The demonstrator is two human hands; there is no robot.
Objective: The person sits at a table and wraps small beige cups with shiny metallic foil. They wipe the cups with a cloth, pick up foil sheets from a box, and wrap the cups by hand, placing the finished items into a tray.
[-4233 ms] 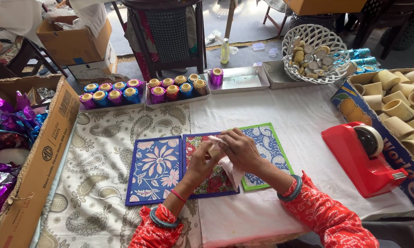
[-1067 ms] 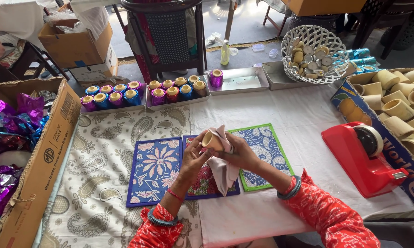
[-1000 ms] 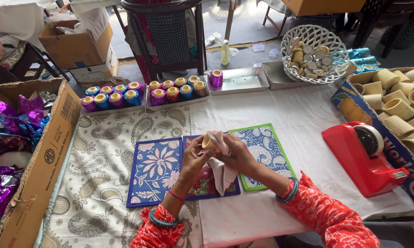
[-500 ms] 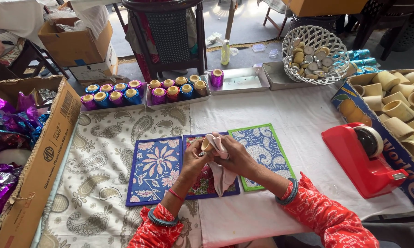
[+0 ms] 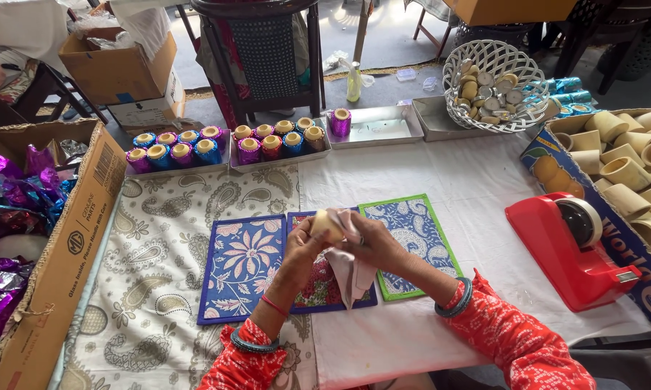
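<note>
My left hand (image 5: 300,253) holds a small beige cup (image 5: 327,224) above the middle of three patterned mats (image 5: 242,263). My right hand (image 5: 377,244) presses a pale pink cloth (image 5: 350,271) against the cup, and the cloth hangs down below both hands. Both arms wear red patterned sleeves and blue bangles.
Metal trays (image 5: 372,128) at the back hold foil-wrapped cups (image 5: 267,141). A red tape dispenser (image 5: 574,245) stands at the right beside a box of bare beige cups (image 5: 628,170). A white basket (image 5: 495,76) holds small lids. A cardboard box (image 5: 65,245) of shiny foil sits at the left.
The hands have turned the cup slightly and shifted the cloth over it, staying above the middle mat. About four seconds ago the cup was hidden by the cloth and hands.
</note>
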